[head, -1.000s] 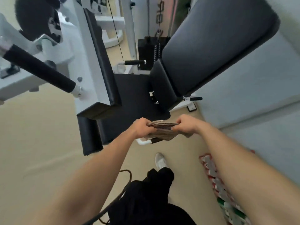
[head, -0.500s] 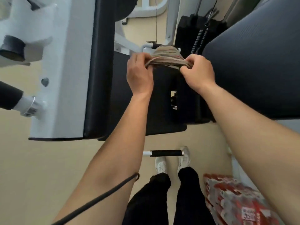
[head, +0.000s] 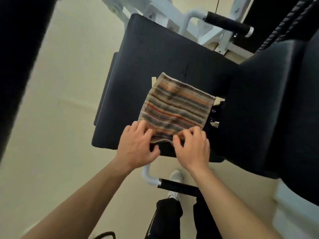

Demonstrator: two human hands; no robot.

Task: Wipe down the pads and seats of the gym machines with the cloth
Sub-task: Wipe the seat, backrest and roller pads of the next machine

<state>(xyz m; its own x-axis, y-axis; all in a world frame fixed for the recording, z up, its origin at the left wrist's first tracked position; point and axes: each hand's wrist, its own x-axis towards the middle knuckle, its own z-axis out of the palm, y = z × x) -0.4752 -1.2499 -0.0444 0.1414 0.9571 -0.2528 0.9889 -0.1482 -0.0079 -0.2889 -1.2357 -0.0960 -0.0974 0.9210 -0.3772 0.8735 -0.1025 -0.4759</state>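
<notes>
A striped, multicoloured cloth [head: 177, 107] lies spread flat on the black seat [head: 151, 57] of a gym machine. My left hand [head: 138, 147] rests on the cloth's near left corner, fingers pinching its edge. My right hand [head: 191, 147] holds the near right corner the same way, fingers curled over the edge. To the right rises the machine's black back pad [head: 269, 104], tilted away from the seat.
A black-gripped handle on a white tube [head: 176, 185] sticks out below the seat near my shoes. Another black grip [head: 227, 25] and white frame stand behind the seat. A dark pad edge [head: 19, 57] fills the left side. Beige floor lies between.
The cloth was bunched between both hands in the air; now it is unfolded and laid flat on the seat. My view has tipped down over the seat.
</notes>
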